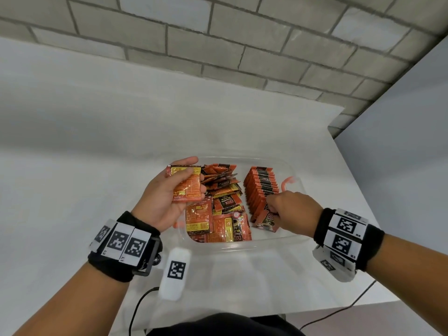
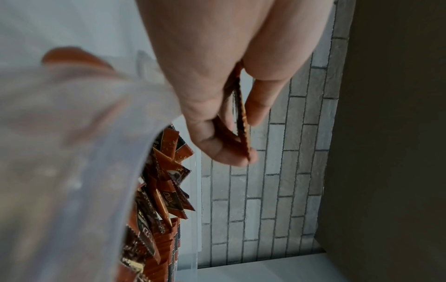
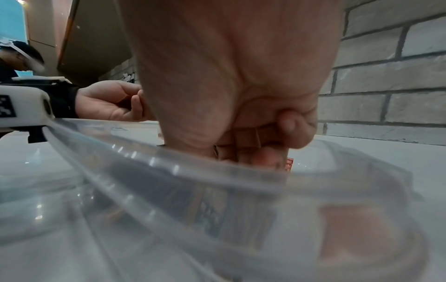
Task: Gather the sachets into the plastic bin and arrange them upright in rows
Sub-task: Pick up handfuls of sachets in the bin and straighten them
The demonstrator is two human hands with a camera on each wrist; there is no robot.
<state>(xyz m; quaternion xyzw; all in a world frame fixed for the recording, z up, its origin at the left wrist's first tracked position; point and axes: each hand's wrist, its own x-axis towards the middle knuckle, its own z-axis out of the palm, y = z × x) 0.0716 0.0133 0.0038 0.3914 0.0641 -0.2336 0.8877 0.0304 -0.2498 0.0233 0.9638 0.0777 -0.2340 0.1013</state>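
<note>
From the head view, the left hand (image 1: 164, 200) pinches a few sachets (image 1: 186, 185) over the plastic bin (image 1: 242, 247) on the counter (image 1: 72, 166); the right hand (image 1: 292, 209) grips the upright row's (image 1: 260, 187) near end. Left wrist: thumb and fingers (image 2: 262, 99) clamp them edge-on. Right wrist: fingers (image 3: 243, 139) curled, apparently on the row. Brace it, then slot additions vertically.

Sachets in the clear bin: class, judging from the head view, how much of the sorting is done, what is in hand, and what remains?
Done: one upright row stands along the right side of the plastic bin. In hand: the left hand holds a few sachets above the bin, and the right hand pinches the row's nearest sachet. Left: the loose pile filling the bin's left and middle still lies jumbled.
</note>
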